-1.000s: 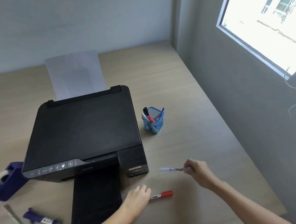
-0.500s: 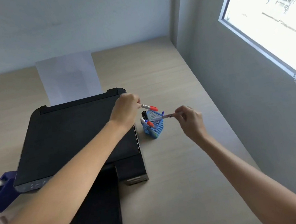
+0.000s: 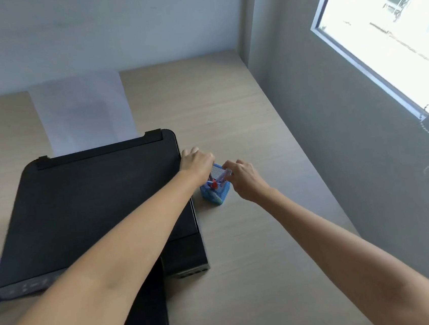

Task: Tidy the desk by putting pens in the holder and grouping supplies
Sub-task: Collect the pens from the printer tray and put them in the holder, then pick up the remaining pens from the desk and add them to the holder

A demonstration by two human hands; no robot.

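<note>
Since half a second ago, both hands have dropped from above the small blue wire-mesh pen holder [image 3: 216,192] onto its rim, and the two pens carried there are now entering it. The left hand [image 3: 197,162] is curled closed over the holder's far-left edge; the red-capped marker [image 3: 213,184] shows only as a red tip inside the mesh, and whether the fingers retain it cannot be told. The right hand [image 3: 244,177] pinches the upper end of the slim pale-barrelled pen [image 3: 222,177]. That pen's long axis runs steeply, tilted up toward the right hand, lower end pointing down-left into the holder. The holder stands upright on the light wooden desk [image 3: 233,123], just beside the right edge of the flat black printer [image 3: 93,201]. Judged from this, the two-pen deposit is nearly complete; release remains.
</note>
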